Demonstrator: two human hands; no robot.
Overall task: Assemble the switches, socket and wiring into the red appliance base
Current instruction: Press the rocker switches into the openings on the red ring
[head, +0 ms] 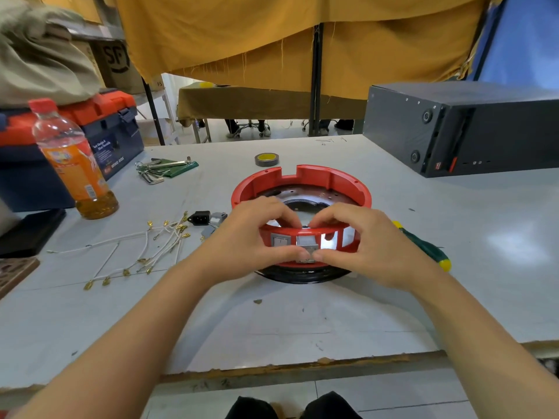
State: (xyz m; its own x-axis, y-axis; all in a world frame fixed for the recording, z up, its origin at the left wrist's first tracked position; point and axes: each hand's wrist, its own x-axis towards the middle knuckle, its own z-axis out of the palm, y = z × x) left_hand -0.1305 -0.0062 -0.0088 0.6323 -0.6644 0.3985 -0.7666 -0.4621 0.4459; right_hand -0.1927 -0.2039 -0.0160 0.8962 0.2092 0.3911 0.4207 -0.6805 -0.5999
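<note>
Glossy red plastic base (302, 179); smooth, chipped-edged table (393, 297); frayed mustard cloth curtain (272, 34).

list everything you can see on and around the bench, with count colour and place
red appliance base: 1, red ring, table centre
fitted switch: 1, grey, front wall, left opening
second switch: 1, grey, next opening, under both thumbs
power socket: 1, black, on the table left of the base
loose switches: about 2, grey, beside the socket
wires: one bundle, white with brass terminals, left of centre
screwdriver: 1, green and yellow, right of the base
tape roll: 1, dark with yellow core, behind the base
hex keys: one set, silver, far left
bottle: 1, orange drink, red cap, left
toolbox: 1, blue and orange, far left
computer case: 1, black, far right
left hand: pressing the switch
right hand: pressing the switch
</note>
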